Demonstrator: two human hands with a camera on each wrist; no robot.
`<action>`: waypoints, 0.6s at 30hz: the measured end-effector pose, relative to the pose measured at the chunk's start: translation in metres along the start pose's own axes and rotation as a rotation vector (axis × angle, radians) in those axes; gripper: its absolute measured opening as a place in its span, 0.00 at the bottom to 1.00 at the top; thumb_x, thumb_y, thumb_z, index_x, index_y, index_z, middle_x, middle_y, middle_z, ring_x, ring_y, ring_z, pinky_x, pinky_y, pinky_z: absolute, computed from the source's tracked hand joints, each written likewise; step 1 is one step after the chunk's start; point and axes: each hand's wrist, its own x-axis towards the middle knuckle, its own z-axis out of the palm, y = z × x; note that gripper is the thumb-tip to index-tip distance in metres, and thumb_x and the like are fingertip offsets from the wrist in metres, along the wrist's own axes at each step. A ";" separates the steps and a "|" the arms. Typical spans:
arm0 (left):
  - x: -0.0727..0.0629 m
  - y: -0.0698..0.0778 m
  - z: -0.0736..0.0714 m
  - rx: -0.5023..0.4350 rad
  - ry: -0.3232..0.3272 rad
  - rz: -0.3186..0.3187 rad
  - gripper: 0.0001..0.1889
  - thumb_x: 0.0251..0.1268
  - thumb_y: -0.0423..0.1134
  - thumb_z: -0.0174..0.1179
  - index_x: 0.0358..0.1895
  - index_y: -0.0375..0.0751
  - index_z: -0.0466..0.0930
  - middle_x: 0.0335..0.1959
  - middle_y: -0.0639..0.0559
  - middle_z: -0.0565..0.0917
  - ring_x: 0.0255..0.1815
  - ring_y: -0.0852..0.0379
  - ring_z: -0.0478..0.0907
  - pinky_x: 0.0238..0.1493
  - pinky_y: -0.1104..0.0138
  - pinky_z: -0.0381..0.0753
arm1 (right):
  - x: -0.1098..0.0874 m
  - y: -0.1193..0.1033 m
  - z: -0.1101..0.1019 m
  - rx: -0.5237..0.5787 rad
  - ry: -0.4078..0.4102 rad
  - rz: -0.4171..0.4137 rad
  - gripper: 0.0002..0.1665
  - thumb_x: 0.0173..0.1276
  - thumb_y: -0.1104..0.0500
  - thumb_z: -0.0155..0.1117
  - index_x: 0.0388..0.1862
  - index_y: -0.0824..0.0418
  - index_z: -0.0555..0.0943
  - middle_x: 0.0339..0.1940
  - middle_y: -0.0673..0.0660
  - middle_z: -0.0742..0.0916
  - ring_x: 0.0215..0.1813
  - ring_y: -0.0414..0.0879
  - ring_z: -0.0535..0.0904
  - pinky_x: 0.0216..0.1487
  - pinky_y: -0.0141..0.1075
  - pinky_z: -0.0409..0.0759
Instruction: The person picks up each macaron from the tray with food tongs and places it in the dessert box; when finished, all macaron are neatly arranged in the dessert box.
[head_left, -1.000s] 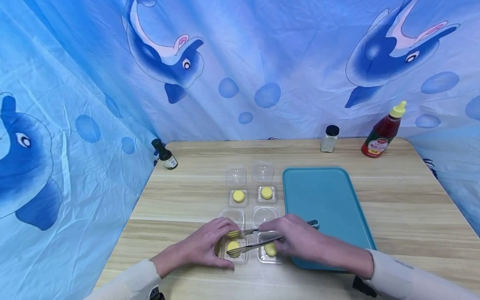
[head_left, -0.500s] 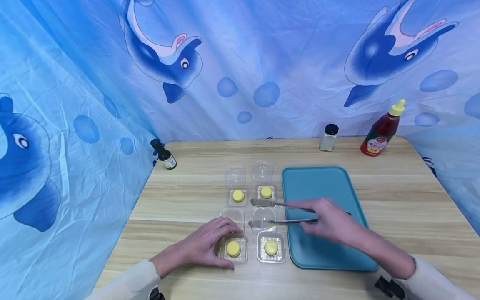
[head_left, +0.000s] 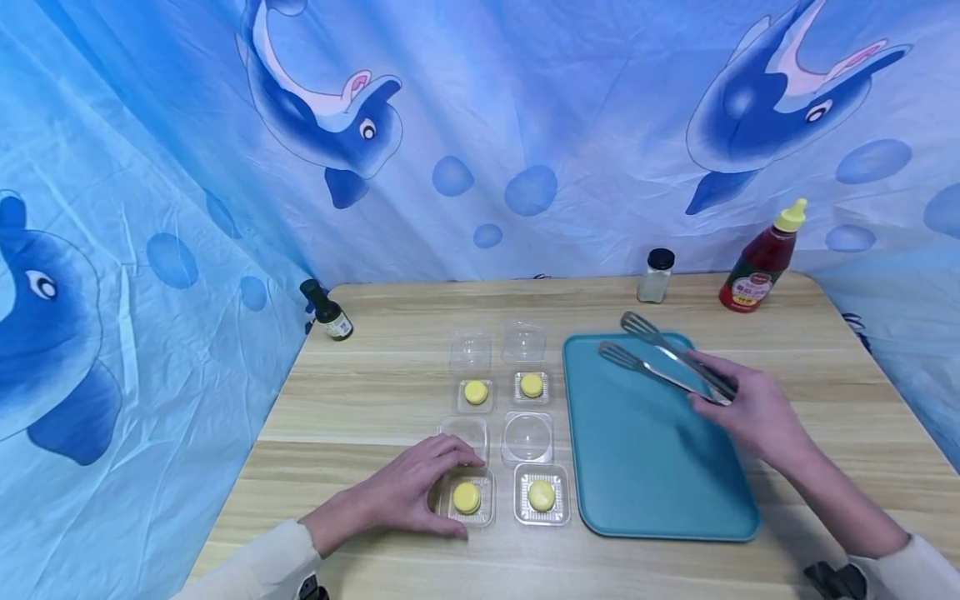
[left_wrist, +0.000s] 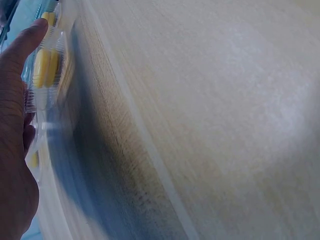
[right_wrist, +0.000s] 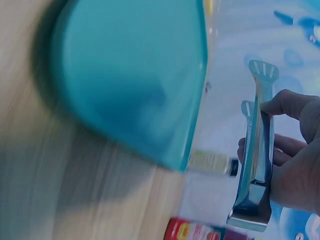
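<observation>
My right hand (head_left: 757, 412) holds metal food tongs (head_left: 678, 357) over the teal tray (head_left: 637, 467), their slotted tips apart with nothing between them. In the right wrist view, thumb and fingers press on both sides of the tongs (right_wrist: 257, 145). At the front left, my left hand (head_left: 408, 492) grips a clear plastic box (head_left: 487, 510), thumb at its near side and fingers at its far side. A yellow macaron (head_left: 466, 497) sits inside; the left wrist view shows this macaron (left_wrist: 46, 67) side-on. Another macaron (head_left: 542, 496) lies in the open box (head_left: 564, 515) to the right.
Behind are two more open boxes with a macaron (head_left: 476, 392) and a macaron (head_left: 531, 385); their clear lids (head_left: 525, 342) lean back. A dark bottle (head_left: 327, 310) stands back left, a black-capped shaker (head_left: 656, 276) and a red sauce bottle (head_left: 761, 260) back right.
My right hand has moved right with the tongs, from above the front boxes to above the tray, and the tips now point away to the back left. My left hand has stayed put.
</observation>
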 end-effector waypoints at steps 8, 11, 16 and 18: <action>0.000 0.000 0.000 0.005 0.012 0.016 0.46 0.48 0.68 0.80 0.68 0.47 0.78 0.64 0.58 0.78 0.66 0.60 0.75 0.68 0.58 0.80 | -0.004 0.032 -0.010 -0.044 0.057 0.097 0.40 0.67 0.68 0.75 0.75 0.74 0.71 0.65 0.80 0.77 0.49 0.69 0.76 0.34 0.26 0.77; 0.000 0.000 0.000 0.005 0.010 0.011 0.46 0.48 0.68 0.80 0.68 0.47 0.78 0.65 0.59 0.78 0.66 0.60 0.75 0.69 0.58 0.79 | -0.006 0.042 -0.013 -0.050 0.092 0.115 0.39 0.67 0.68 0.74 0.74 0.77 0.71 0.63 0.80 0.77 0.47 0.67 0.76 0.32 0.25 0.72; 0.000 -0.001 0.000 0.000 -0.009 -0.015 0.46 0.47 0.68 0.80 0.68 0.48 0.78 0.66 0.61 0.77 0.68 0.61 0.74 0.71 0.58 0.78 | -0.008 0.057 -0.015 -0.075 0.135 0.163 0.39 0.66 0.68 0.72 0.73 0.80 0.69 0.63 0.83 0.74 0.48 0.70 0.75 0.35 0.38 0.75; 0.000 -0.001 0.000 0.001 -0.011 -0.017 0.46 0.48 0.68 0.80 0.68 0.49 0.78 0.66 0.62 0.77 0.68 0.61 0.74 0.71 0.59 0.77 | -0.009 0.062 -0.016 -0.086 0.139 0.194 0.41 0.65 0.68 0.72 0.74 0.80 0.67 0.63 0.84 0.72 0.49 0.72 0.74 0.37 0.45 0.75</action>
